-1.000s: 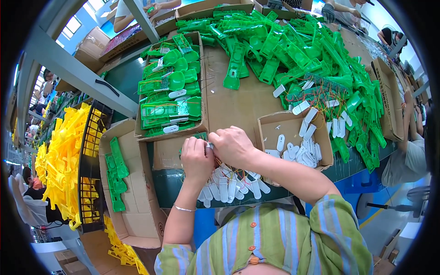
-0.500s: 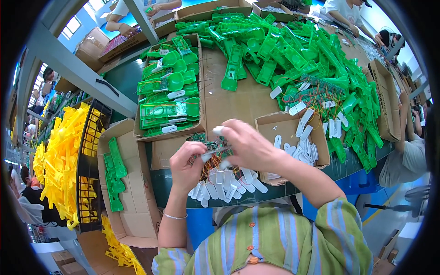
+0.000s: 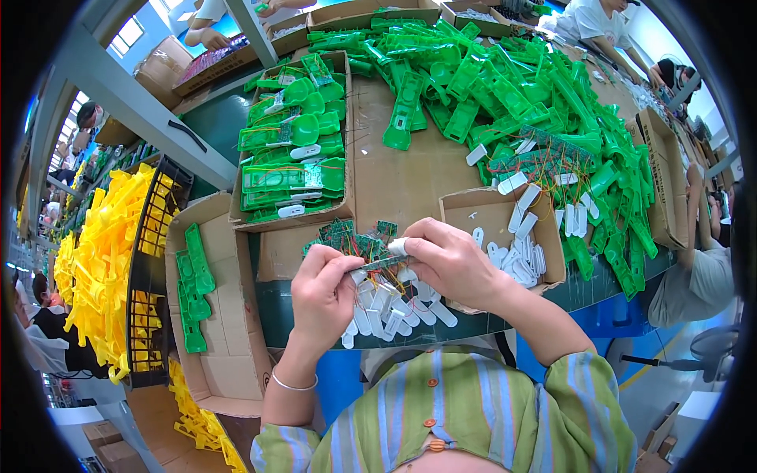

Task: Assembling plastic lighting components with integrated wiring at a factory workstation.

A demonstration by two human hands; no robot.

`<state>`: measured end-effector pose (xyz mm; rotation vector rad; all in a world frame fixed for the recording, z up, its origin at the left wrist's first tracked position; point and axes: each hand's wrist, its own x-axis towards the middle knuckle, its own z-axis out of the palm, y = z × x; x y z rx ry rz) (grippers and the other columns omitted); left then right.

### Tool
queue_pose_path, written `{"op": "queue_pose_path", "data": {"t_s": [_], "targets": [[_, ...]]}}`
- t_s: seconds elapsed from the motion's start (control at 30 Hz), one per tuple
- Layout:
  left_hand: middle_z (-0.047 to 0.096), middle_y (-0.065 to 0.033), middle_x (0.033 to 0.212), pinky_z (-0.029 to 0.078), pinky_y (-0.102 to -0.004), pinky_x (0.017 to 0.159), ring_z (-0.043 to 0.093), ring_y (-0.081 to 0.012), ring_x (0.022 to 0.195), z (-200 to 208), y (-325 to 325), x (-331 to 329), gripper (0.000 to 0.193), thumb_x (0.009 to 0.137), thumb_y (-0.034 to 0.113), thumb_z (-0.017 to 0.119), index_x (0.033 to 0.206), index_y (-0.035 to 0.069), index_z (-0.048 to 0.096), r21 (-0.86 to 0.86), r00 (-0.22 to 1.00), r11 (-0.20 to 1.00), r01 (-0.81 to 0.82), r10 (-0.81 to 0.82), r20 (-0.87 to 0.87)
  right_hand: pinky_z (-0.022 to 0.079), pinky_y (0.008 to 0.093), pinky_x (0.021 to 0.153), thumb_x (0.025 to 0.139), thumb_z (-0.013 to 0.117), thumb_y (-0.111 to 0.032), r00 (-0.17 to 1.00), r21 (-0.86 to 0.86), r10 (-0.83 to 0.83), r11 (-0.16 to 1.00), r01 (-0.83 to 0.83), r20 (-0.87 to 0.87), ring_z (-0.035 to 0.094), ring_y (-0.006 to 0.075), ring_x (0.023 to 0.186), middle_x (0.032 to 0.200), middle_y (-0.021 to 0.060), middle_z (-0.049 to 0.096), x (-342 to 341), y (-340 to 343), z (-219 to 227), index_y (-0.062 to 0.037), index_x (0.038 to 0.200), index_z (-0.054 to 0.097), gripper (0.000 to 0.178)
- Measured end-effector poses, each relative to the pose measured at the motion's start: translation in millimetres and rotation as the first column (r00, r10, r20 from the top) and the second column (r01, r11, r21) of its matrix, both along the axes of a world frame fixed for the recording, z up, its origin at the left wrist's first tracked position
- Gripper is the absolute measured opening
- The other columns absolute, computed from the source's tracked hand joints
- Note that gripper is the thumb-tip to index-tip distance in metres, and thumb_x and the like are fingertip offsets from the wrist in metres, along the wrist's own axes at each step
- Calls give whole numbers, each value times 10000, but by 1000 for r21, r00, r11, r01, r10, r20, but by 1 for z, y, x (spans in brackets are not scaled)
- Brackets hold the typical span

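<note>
Between my two hands is a thin narrow circuit board (image 3: 382,262), pinched at its left end by my left hand (image 3: 323,293) and at its right end by my right hand (image 3: 451,264). White coverings sit on fingertips of the right hand. Just beyond lie several green circuit boards (image 3: 337,234) with thin orange and red wires. Below the fingers, white oblong plastic pieces (image 3: 380,301) are heaped at the table's near edge, some joined to the wires. How the held board connects to them is hidden.
A carton (image 3: 347,206) of wired green shells stands far left. A small box (image 3: 560,272) of white pieces is at right. Behind rises a heap of green plastic shells (image 3: 505,87). A carton (image 3: 236,347) and a black crate (image 3: 146,315) with yellow parts are left. Other people work around.
My right hand has come down and slightly right, and both hands now hold the narrow board steady between them. Before, the right fingers were blurred by motion above the white pieces.
</note>
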<state>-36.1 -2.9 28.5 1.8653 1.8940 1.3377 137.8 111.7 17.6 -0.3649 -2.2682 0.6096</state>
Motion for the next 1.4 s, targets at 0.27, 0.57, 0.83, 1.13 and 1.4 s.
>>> {"op": "queue_pose_path", "data": {"t_s": [0.27,0.57,0.83,1.13,1.4], "targets": [[498,-70,737,434,-263,564,536,-178,648,75,-29,5,209,627,-51,656,823,22,646,69,999,998,8,-5,-49,456,303,523,663,622,68,995,-218,82,972,-91,-49,573,236,625,743,82,554,16,-21,60,-28,889,635,246],[484,-53,696,396,-277,507,488,-145,573,-66,31,-10,69,671,-52,598,719,-14,567,20,985,985,-171,171,10,468,408,568,692,593,-4,969,-230,-178,949,215,171,578,346,645,734,148,567,-25,-1,-38,-12,799,559,112],[504,-131,991,440,-330,794,508,-275,942,-38,31,-13,295,662,21,633,955,27,611,-37,996,999,-40,37,-76,464,401,573,703,571,26,978,-291,-177,935,202,110,576,349,671,735,149,551,-26,2,-39,-22,830,574,135],[466,-92,720,415,-309,520,518,-205,576,-68,39,5,32,692,-13,600,722,-9,590,-34,991,990,-137,137,-4,511,437,609,670,627,-110,961,-194,-190,954,229,199,608,374,727,793,178,585,-37,0,-57,-29,791,549,165],[466,-106,839,408,-338,738,485,-251,817,-67,42,-1,192,735,1,588,921,-30,625,-94,950,992,-89,56,-306,489,403,711,701,590,-74,967,21,-254,967,254,-3,580,300,809,784,115,570,-6,13,-45,-25,853,599,159]]}}
